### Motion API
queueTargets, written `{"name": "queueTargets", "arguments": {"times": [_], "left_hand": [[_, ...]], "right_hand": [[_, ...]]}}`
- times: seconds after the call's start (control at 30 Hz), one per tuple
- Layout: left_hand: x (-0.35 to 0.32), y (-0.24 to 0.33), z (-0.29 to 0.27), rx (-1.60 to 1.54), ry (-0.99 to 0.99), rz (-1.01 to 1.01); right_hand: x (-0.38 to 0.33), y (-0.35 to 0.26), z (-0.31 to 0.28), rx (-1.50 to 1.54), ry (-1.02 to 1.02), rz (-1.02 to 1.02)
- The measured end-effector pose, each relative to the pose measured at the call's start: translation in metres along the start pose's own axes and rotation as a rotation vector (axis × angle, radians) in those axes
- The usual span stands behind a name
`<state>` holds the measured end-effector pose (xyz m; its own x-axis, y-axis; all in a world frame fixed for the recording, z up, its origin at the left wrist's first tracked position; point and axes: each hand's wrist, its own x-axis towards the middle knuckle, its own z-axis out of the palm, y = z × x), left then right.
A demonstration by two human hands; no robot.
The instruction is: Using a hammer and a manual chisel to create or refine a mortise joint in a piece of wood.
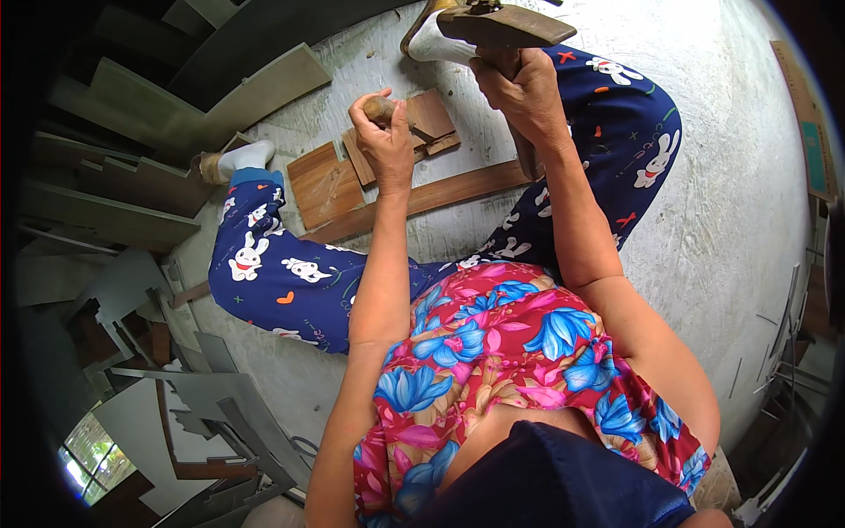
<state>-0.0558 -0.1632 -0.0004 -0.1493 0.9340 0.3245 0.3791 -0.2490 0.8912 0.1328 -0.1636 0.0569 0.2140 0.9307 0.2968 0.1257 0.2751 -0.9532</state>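
Fabric in a red flowered print, the person's top [519,343], lies nearest. Beyond it, the right hand [528,88] is wrapped around the handle of a hatchet-like tool [506,28], its heavy head held up. The left hand [385,145] grips a wooden-handled chisel [379,109], blade slanting over a small brown board [433,110]; whether the tip touches is hard to tell. The step looks like chiselling, and the next move seems to call for a steady blade and a square blow on the handle's end, missing the thumb. That board lies between the legs [246,255], near a flat board [321,189] and beyond a long strip [458,201]. The legs bound the swing; stacked panels [202,114] crowd the left, while pale floor [731,194] stretches right.
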Motion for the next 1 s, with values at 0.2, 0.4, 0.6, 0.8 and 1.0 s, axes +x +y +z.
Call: {"name": "queueTargets", "arguments": {"times": [0.2, 0.4, 0.6, 0.8, 1.0], "left_hand": [[-0.002, -0.002, 0.009, -0.059, -0.022, 0.086], [0.002, -0.015, 0.01, -0.14, -0.112, 0.007], [-0.008, -0.017, 0.011, -0.176, 0.024, 0.073], [-0.014, -0.025, 0.014, -0.238, 0.101, 0.069], [-0.022, -0.017, 0.019, -0.194, 0.035, 0.047]], "right_hand": [[-0.002, 0.0, 0.001, -0.083, -0.045, 0.012], [-0.008, 0.002, 0.019, -0.199, -0.187, -0.029], [-0.017, 0.009, 0.032, -0.302, -0.341, 0.041], [-0.019, 0.013, 0.035, -0.399, -0.399, 0.057], [-0.016, -0.021, 0.037, -0.36, -0.413, 0.163]]}}
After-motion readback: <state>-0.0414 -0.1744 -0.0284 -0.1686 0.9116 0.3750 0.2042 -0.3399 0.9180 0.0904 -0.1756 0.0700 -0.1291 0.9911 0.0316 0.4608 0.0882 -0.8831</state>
